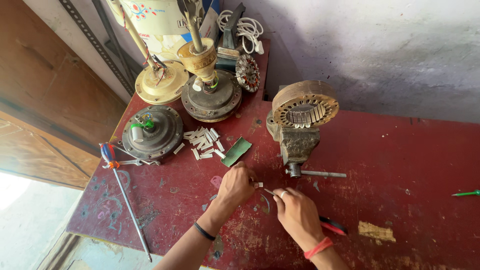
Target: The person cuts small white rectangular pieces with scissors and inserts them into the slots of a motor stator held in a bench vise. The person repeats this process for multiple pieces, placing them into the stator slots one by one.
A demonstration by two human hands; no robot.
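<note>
White strip (263, 188) lies left-right betw. both hands (239, 182).

Cream printed carton (165, 22) at the bench's far left corner

Red bench (400, 165), greenish(?) sheet (236, 151)

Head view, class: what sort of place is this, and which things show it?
Probably a small ceiling fan repair workshop: opened fan motors stand on a worn red bench, and a stator ring sits clamped in a bench vise.
</note>
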